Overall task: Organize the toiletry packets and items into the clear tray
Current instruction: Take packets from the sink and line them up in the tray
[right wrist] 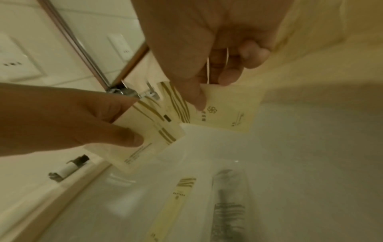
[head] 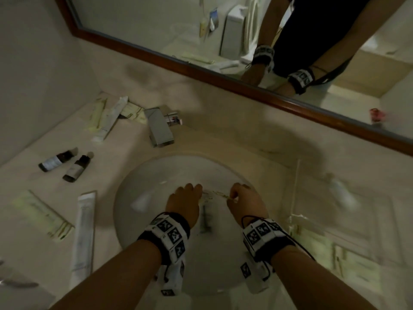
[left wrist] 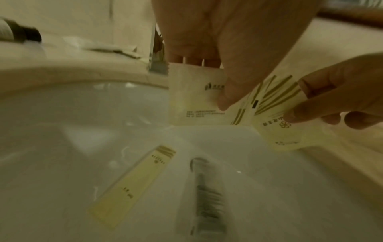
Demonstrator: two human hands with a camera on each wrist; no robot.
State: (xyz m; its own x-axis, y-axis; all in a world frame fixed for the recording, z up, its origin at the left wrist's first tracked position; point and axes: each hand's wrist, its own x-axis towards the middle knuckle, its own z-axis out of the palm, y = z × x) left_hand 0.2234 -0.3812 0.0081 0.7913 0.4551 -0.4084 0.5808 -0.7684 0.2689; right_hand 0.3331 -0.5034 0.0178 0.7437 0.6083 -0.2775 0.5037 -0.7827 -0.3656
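Both hands hover over the white sink (head: 138, 186). My left hand (head: 190, 193) pinches a small cream packet (left wrist: 192, 98) between thumb and fingers. My right hand (head: 237, 194) pinches a second cream packet (right wrist: 230, 111) with gold stripes; the two packets overlap at their edges. In the basin below lie a long cream packet (left wrist: 132, 183) and a dark comb in a clear wrapper (left wrist: 207, 196). The clear tray (head: 296, 186) stands on the counter right of the sink, blurred, with a white tube (head: 342, 193) and pale packets in it.
The square chrome faucet (head: 159, 127) stands behind the sink. On the counter to the left lie two dark bottles (head: 55, 161), white tubes and cream packets (head: 111, 117), a long white packet (head: 85, 238) and a cream packet (head: 42, 213). A framed mirror (head: 223, 86) runs behind.
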